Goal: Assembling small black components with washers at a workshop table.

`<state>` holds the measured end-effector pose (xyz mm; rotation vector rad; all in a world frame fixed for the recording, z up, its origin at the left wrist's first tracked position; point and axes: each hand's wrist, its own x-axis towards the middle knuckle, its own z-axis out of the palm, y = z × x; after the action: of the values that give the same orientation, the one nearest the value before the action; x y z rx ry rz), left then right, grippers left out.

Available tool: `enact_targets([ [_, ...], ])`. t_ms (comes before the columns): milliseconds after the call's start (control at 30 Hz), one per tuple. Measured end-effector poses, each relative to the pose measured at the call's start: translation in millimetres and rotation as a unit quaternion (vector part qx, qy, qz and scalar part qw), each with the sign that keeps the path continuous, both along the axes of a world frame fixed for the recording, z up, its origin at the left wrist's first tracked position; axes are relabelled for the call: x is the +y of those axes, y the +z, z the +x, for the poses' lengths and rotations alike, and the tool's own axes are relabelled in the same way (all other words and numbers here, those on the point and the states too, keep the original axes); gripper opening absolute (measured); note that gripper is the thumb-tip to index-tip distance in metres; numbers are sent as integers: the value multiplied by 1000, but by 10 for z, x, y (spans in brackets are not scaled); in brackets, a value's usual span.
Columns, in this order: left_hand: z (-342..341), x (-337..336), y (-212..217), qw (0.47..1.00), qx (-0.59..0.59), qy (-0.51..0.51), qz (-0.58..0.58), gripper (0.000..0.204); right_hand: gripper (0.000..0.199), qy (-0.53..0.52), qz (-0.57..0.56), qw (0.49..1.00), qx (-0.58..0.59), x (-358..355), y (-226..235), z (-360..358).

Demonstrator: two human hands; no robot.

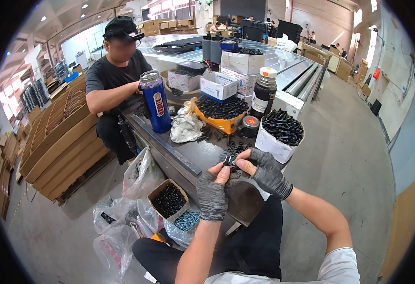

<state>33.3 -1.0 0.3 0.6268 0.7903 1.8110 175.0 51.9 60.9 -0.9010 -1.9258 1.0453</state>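
Note:
My hands come together over the near edge of the table, both in grey fingerless gloves. Pinched between their fingertips is a small black part (229, 161) with a pale bit showing; its exact kind is too small to make out. My left hand (213, 193) grips it from below, thumb up. From the right, my right hand (267, 174) holds it with thumb and forefinger. Loose small black pieces (236, 148) lie on the table just beyond. Behind them sit a white box (274, 146) heaped with black rod-like parts and an orange-sided container (217, 123) of similar parts.
A blue bottle (158, 108), black thermos (264, 94), black lid (250, 124) and white cloth (186, 128) stand or lie on the table. Left of my legs are a carton (181, 212) of black pieces and blue screws (187, 220). A co-worker (117, 71) sits at the far left.

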Motion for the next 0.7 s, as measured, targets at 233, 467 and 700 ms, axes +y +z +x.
enact_targets([
  [233,14,-30,48,999,-14,44,0,23,15,8,265,962,-66,-142,77,-114],
  [467,-14,-234,119,999,32,-21,15,25,31,56,141,987,-55,-198,328,-105],
  [700,-226,-832,212,996,80,-13,38,29,18,172,199,956,-133,-478,493,-255],
])
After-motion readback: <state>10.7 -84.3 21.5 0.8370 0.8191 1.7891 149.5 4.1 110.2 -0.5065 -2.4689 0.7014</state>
